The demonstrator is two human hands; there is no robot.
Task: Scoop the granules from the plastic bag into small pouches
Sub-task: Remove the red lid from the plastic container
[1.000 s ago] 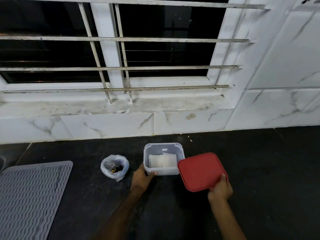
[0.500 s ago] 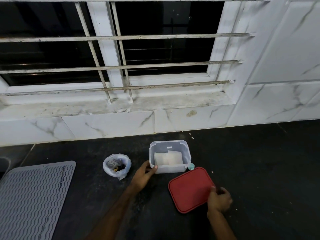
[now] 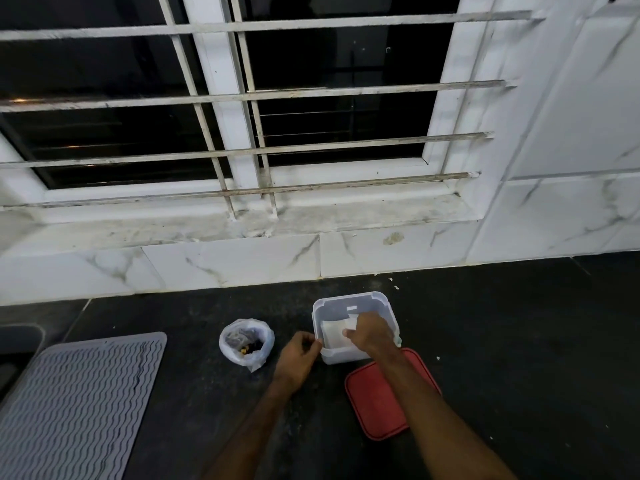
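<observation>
Plastic bag point(image 3: 246, 342) sits on the table point(image 3: 502, 341), between the grey mat and the clear container and touching neither. On my feed it is the only soft, crumpled shape.

The biggest thing in view is the window point(image 3: 311, 116), dark glass behind thin white metal bars point(image 3: 242, 97) with rusty, worn paint. Below it a stained sill point(image 3: 346, 216) meets glossy white wall tiles point(image 3: 225, 268) veined with grey like marble. The table is a dark, matte slab flecked with pale crumbs. At far left lies the mat point(image 3: 79, 400), rubbery-looking, with rounded corners and wavy ridges.

The red lid point(image 3: 377, 407) lies flat, a rounded square with a raised rim, partly under my right forearm. Just behind it stands the container point(image 3: 349, 303), a translucent, frosted plastic box with rounded corners.

The bag is thin, whitish film rolled down into a cuff, so its mouth stands open. Inside I see the granules point(image 3: 242, 341) as a dark heap with a few yellow bits; the grain is too small to make out.

In the container lie flat, white, papery pouches point(image 3: 330, 337). The right grip point(image 3: 370, 332) reaches inside, clenched on one pouch point(image 3: 352, 320). The left grip point(image 3: 299, 355) is curled against the container's near left corner; I cannot tell whether it grasps the wall.
</observation>
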